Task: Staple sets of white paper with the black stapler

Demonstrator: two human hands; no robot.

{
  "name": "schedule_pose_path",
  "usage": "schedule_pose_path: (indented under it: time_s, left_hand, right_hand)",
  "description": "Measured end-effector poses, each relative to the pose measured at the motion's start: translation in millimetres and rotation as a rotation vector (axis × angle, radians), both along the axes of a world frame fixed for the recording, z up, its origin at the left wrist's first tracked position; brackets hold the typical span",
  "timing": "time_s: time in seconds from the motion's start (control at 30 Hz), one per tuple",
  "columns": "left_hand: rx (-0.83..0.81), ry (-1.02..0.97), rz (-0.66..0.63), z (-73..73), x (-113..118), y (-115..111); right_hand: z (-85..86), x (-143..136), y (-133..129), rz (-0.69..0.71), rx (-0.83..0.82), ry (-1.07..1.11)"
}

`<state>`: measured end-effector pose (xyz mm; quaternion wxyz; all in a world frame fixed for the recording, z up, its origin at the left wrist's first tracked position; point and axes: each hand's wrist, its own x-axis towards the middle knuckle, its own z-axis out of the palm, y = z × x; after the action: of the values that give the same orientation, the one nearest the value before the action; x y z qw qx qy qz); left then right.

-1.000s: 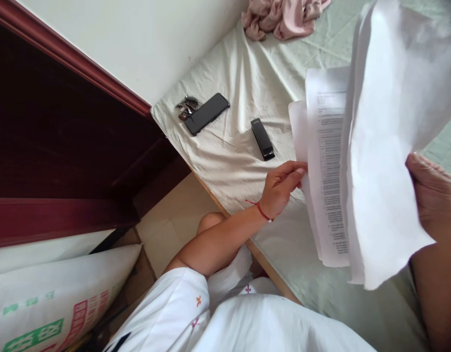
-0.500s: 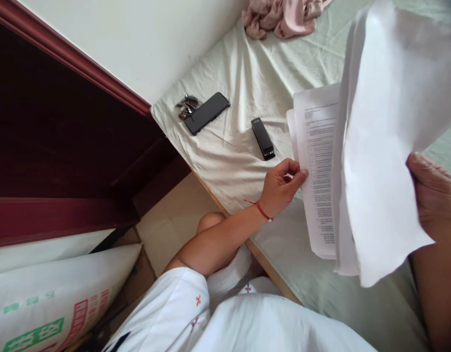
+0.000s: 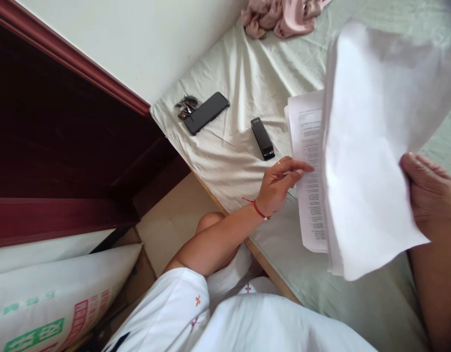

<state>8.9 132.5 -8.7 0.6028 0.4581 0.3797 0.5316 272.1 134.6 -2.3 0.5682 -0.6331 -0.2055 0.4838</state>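
My right hand [image 3: 432, 188] grips a thick stack of paper sheets [image 3: 375, 156] by its right edge, thumb on the near side. The front sheets curl over, with blank white faces towards me. Left of them, printed pages [image 3: 309, 195] with small lines of text show. My left hand [image 3: 278, 183], with a red string bracelet at the wrist, is at the left edge of these pages. Its index finger stretches onto the print, with the thumb close beneath it. A black stapler [image 3: 262, 138] lies on the bed just beyond my left hand.
A black phone [image 3: 206, 113] lies beside a small bunch of keys [image 3: 187, 105] on the pale green bed sheet [image 3: 228, 151]. Pink crumpled cloth [image 3: 284, 18] sits at the back. White printed sacks [image 3: 64, 293] stand at the lower left by a dark red wooden panel [image 3: 64, 112].
The stack has shifted left and slightly down at its top. My left fingers have gone from a pinch at the page edge to an outstretched index finger over the print.
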Motion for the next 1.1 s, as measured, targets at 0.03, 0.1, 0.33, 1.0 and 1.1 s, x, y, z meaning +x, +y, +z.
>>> schedule_pose_path:
  time_s: [0.03, 0.1, 0.33, 1.0, 1.1]
  left_hand:
    - [0.003, -0.012, 0.005, 1.2, -1.5, 0.3]
    - [-0.006, -0.026, 0.017, 4.4, -3.6, 1.0]
    - [-0.06, -0.048, 0.11, 12.1, -4.4, 4.6]
    - [-0.618, -0.433, -0.003, 20.0, 13.6, -0.1]
    - [-0.591, -0.442, -0.056, 17.5, 14.2, -0.4]
  right_hand:
    - [0.0, -0.9, -0.9, 0.014, 0.005, -0.028]
    - [-0.7, -1.9, -2.8, 0.054, 0.015, -0.081]
    - [-2.6, -0.3, -3.6, 0.064, 0.024, -0.147]
    - [-0.1, 1.7, -2.9, 0.033, 0.006, -0.133]
    - [-0.2, 3.0, -1.5, 0.016, -0.012, -0.08]
